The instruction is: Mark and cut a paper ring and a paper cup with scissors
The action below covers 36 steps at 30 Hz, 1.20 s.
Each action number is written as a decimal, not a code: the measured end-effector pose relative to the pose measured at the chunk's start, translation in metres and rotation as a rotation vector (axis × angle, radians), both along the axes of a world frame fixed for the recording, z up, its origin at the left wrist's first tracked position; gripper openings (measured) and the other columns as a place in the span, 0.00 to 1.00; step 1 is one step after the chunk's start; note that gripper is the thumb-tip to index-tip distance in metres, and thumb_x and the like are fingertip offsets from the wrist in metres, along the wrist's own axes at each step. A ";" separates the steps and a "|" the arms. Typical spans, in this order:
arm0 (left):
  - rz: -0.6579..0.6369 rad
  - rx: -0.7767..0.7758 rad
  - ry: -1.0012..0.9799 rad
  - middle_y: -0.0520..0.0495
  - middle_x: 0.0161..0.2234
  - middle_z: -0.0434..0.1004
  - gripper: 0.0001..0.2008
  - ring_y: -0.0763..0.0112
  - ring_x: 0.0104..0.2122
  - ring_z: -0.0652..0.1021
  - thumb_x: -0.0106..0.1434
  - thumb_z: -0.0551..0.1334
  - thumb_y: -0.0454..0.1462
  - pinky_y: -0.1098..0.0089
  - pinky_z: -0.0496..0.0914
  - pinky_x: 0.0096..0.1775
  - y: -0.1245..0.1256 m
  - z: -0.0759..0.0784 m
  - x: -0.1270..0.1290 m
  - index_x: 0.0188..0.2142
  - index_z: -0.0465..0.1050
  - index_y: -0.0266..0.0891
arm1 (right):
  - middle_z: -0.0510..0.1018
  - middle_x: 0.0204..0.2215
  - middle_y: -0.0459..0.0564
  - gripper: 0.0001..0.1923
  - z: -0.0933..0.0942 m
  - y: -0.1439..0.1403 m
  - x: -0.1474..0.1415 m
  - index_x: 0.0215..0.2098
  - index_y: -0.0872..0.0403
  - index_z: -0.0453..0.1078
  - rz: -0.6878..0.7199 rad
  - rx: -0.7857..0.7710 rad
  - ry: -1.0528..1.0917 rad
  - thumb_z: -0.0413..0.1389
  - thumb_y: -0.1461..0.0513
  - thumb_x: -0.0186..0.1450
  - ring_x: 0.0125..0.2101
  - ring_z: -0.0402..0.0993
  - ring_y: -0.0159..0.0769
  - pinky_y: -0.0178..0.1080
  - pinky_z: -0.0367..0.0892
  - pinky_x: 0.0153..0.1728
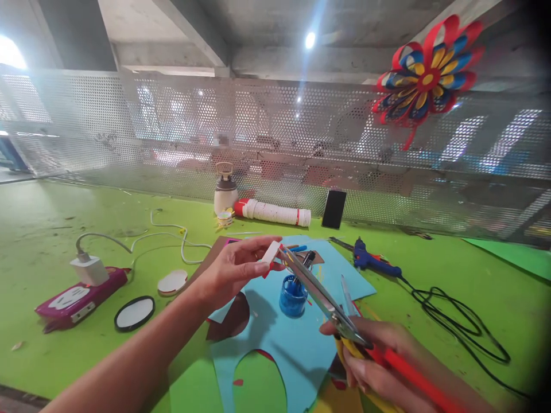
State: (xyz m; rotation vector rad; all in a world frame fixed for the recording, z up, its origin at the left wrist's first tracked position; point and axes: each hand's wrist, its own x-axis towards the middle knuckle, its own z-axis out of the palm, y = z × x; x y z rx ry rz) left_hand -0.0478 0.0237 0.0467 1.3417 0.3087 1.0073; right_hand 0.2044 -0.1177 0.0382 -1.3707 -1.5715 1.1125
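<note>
My left hand (235,267) pinches a small white paper piece (271,252) between closed fingers, above the sheet of light blue card (275,338) on the green counter (55,212). My right hand (372,358), near right, grips yellow-handled steel scissors (321,295), blades parted; their tip seems to meet the paper, though blur hides it. A blue pot (293,296) stands beneath.

Green table (51,223). At far edge: jar (225,195), stack of cups (275,213), phone (334,209). Toward left edge: power strip (80,298), round mirror (134,313). Mid-table: blue paper (297,344), paint pot (293,296), glue gun (372,261).
</note>
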 end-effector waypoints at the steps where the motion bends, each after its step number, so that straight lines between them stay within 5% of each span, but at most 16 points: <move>1: 0.016 0.001 -0.012 0.41 0.45 0.83 0.24 0.62 0.44 0.79 0.53 0.74 0.39 0.65 0.71 0.47 0.000 0.000 0.001 0.50 0.79 0.40 | 0.75 0.29 0.49 0.19 -0.006 0.003 0.001 0.49 0.52 0.76 0.026 0.001 -0.008 0.59 0.54 0.62 0.30 0.79 0.40 0.42 0.76 0.35; 7: 0.087 0.003 -0.053 0.44 0.41 0.83 0.22 0.64 0.42 0.80 0.51 0.76 0.37 0.69 0.73 0.41 -0.004 0.001 0.007 0.46 0.78 0.41 | 0.71 0.25 0.45 0.12 -0.031 0.022 0.000 0.44 0.55 0.78 0.002 0.030 -0.099 0.60 0.59 0.64 0.23 0.69 0.31 0.32 0.69 0.24; 17: 0.168 -0.022 0.010 0.42 0.46 0.81 0.30 0.64 0.41 0.81 0.51 0.76 0.33 0.65 0.75 0.43 -0.007 -0.001 0.010 0.54 0.72 0.42 | 0.81 0.31 0.49 0.13 -0.005 0.018 -0.014 0.44 0.56 0.79 0.048 0.240 -0.260 0.56 0.66 0.63 0.30 0.76 0.35 0.33 0.72 0.32; 25: 0.413 0.123 0.095 0.40 0.52 0.76 0.28 0.57 0.50 0.79 0.53 0.74 0.35 0.57 0.75 0.52 -0.004 -0.007 0.012 0.53 0.74 0.40 | 0.80 0.32 0.51 0.18 -0.003 0.021 -0.009 0.46 0.56 0.77 -0.060 0.369 -0.442 0.51 0.67 0.61 0.32 0.77 0.40 0.37 0.71 0.32; 29: 0.365 0.095 0.027 0.42 0.48 0.80 0.28 0.60 0.47 0.81 0.54 0.74 0.34 0.60 0.77 0.50 -0.007 -0.007 0.017 0.54 0.71 0.41 | 0.77 0.26 0.47 0.17 -0.004 0.018 -0.010 0.44 0.56 0.76 -0.006 0.381 -0.482 0.50 0.68 0.61 0.26 0.73 0.37 0.37 0.69 0.29; 36: 0.374 -0.010 0.034 0.42 0.47 0.82 0.33 0.60 0.49 0.80 0.54 0.73 0.33 0.59 0.76 0.51 -0.016 -0.001 0.021 0.59 0.68 0.41 | 0.79 0.35 0.53 0.24 -0.008 0.016 -0.009 0.55 0.55 0.73 -0.045 0.400 -0.625 0.51 0.70 0.62 0.35 0.76 0.43 0.42 0.73 0.38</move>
